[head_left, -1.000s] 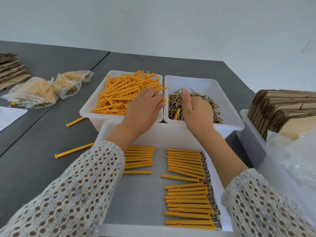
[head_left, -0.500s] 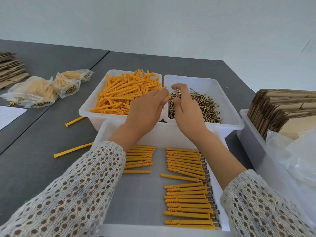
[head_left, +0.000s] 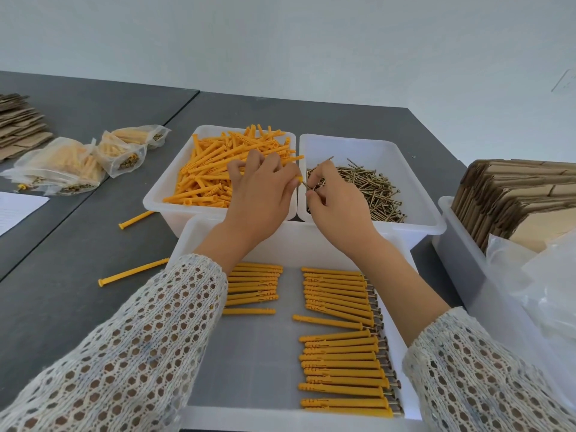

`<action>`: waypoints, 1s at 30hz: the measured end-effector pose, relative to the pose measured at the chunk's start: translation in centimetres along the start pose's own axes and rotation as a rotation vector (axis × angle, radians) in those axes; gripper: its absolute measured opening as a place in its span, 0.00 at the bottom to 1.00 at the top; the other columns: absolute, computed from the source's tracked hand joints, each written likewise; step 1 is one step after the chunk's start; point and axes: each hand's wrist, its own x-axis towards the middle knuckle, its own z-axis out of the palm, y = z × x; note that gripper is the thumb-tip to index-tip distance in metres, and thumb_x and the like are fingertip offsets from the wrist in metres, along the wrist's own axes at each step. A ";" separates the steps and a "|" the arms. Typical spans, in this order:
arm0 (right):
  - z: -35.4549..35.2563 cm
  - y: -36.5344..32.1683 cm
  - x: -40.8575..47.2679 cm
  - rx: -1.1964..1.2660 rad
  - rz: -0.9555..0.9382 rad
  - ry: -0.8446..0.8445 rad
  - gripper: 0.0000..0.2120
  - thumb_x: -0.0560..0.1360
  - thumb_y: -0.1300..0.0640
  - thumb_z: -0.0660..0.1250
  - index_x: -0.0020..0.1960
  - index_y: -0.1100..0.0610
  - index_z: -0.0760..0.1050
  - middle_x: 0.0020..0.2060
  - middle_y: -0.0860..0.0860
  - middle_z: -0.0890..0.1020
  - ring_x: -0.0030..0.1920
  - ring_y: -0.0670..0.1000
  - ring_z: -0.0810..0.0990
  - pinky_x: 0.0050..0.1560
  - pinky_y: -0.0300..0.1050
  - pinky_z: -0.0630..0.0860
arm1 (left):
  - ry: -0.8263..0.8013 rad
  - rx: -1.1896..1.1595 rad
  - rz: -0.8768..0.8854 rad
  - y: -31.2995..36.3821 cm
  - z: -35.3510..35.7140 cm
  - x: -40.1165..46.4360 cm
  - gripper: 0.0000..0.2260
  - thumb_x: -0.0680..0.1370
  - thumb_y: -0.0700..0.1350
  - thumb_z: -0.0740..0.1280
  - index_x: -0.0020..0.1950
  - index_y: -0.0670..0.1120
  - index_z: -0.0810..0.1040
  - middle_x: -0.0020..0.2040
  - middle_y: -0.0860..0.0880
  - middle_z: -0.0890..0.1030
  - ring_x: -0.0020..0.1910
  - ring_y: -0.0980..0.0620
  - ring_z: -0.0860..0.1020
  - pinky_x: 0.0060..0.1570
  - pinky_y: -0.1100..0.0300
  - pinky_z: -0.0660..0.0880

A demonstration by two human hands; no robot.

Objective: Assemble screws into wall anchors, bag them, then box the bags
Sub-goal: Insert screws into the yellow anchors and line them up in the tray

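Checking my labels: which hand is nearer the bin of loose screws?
Right. The right hand is over the screw bin, pinching a screw; the left hand is over the neighbouring anchor bin, beside the divide.

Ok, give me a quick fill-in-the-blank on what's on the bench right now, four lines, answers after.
1. The right hand pinches a ____ over the bin of screws.
2. The left hand grips a yellow ____ above the bin of anchors.
3. Finished pieces lie in rows in the ____ tray, nearest the person.
4. Two loose anchors lie on the table, on the ____ of that tray.

Missing words: screw; anchor; white; left
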 end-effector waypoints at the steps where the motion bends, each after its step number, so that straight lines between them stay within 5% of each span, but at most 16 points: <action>1: 0.0 0.0 0.0 0.003 0.003 0.004 0.05 0.79 0.62 0.60 0.55 0.58 0.69 0.30 0.57 0.79 0.29 0.57 0.75 0.34 0.58 0.74 | 0.001 -0.010 -0.006 0.0 0.0 0.0 0.13 0.82 0.48 0.53 0.51 0.51 0.77 0.47 0.51 0.73 0.53 0.45 0.69 0.53 0.48 0.57; 11: -0.3 0.2 0.3 0.070 -0.017 0.099 0.05 0.74 0.64 0.64 0.46 0.55 0.75 0.24 0.47 0.70 0.26 0.47 0.67 0.37 0.53 0.76 | -0.116 -0.051 0.071 -0.1 -0.3 0.1 0.09 0.83 0.45 0.57 0.50 0.52 0.76 0.52 0.51 0.72 0.60 0.45 0.67 0.55 0.46 0.60; 20: -0.1 -0.2 0.0 0.126 0.048 0.131 0.02 0.73 0.64 0.62 0.42 0.58 0.71 0.27 0.53 0.75 0.29 0.54 0.72 0.34 0.56 0.74 | -0.162 -0.036 0.197 0.2 -0.6 0.1 0.12 0.80 0.45 0.53 0.53 0.51 0.77 0.54 0.50 0.74 0.61 0.43 0.68 0.55 0.44 0.62; 26: -0.5 -0.9 0.2 0.292 0.096 0.284 0.03 0.77 0.64 0.59 0.45 0.60 0.70 0.33 0.53 0.75 0.31 0.48 0.71 0.33 0.46 0.71 | -0.147 -0.196 0.263 1.3 -0.2 -0.1 0.08 0.80 0.42 0.59 0.52 0.47 0.78 0.53 0.48 0.75 0.58 0.44 0.69 0.53 0.47 0.64; 30: -1.0 -1.7 0.4 0.602 0.219 0.367 0.05 0.81 0.61 0.57 0.47 0.59 0.69 0.34 0.53 0.72 0.31 0.50 0.70 0.31 0.48 0.70 | -0.127 -0.482 0.088 1.9 -0.6 0.5 0.08 0.83 0.41 0.62 0.52 0.43 0.81 0.50 0.47 0.76 0.54 0.44 0.69 0.53 0.48 0.66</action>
